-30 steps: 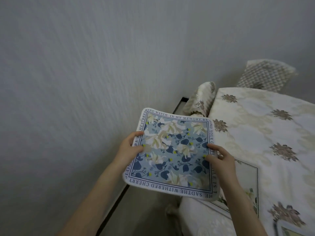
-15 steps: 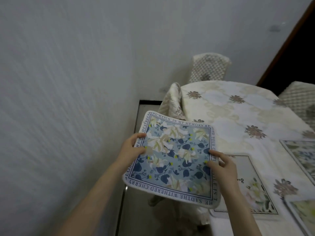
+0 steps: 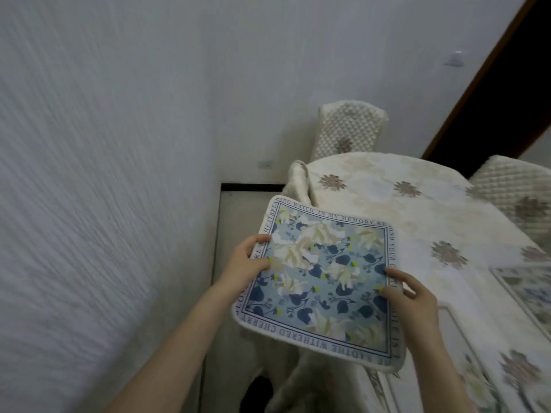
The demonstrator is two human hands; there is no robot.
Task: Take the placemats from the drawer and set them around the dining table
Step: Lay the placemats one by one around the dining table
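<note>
I hold a square blue floral placemat (image 3: 322,278) with a white lettered border flat in the air, over the near left corner of the dining table (image 3: 396,210). My left hand (image 3: 247,263) grips its left edge and my right hand (image 3: 411,299) grips its right edge. The table wears a cream cloth with brown flower motifs. A pale placemat (image 3: 465,353) lies on the table under my right hand. Another placemat (image 3: 527,290) lies at the right edge of view, blurred.
A white textured wall (image 3: 104,174) stands close on my left and ahead. A quilted cream chair (image 3: 348,129) sits at the table's far end, another chair (image 3: 518,189) at its right side. A narrow strip of floor (image 3: 235,228) runs between wall and table.
My view has swung to the right, so more of the table, the far chair and a second chair show. Both hands keep the same grip on the placemat.
</note>
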